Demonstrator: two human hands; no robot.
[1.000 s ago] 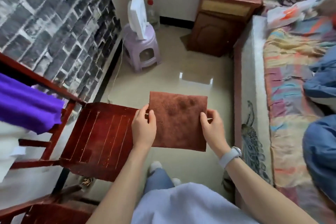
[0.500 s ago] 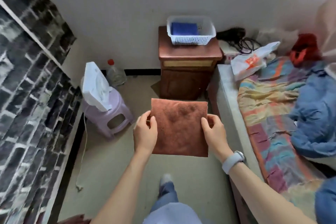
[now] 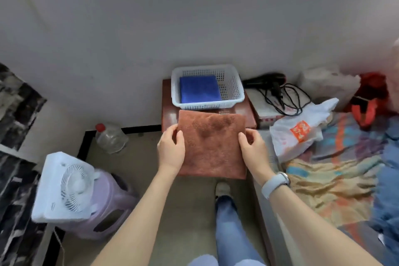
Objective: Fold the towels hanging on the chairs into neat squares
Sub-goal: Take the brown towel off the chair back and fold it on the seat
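**A:** Where is the towel, and how is it held?

**B:** A folded brown towel (image 3: 211,144), roughly square, is held flat in the air just in front of a white basket (image 3: 234,90). The left hand (image 3: 171,151) pinches its left edge, thumb on top and the other fingers underneath; the right hand (image 3: 252,149) pinches the right edge the same way. Both grips are closed on the cloth.

**A:** What is in the basket?

**B:** A folded blue towel (image 3: 199,89) fills its left part. The right part looks bare. The basket sits on a brown nightstand (image 3: 170,114).

**A:** What could go wrong?

**B:** Only the two side edges are held, so the middle could sag and the layers slide open, spoiling the square. The towel's far edge is just in front of the basket's near rim; it could catch there and bunch. Laid off-centre, it may drape over the blue towel crookedly.

**A:** How much room is there?

**B:** Above the basket, open air up to the wall. Right of the basket, a hair dryer (image 3: 267,81) with a tangled cord and a plastic bag (image 3: 300,129) crowd in. Left of and below the basket, a bottle (image 3: 110,138) and a white fan (image 3: 64,188) stand on the floor, well apart from the hands.
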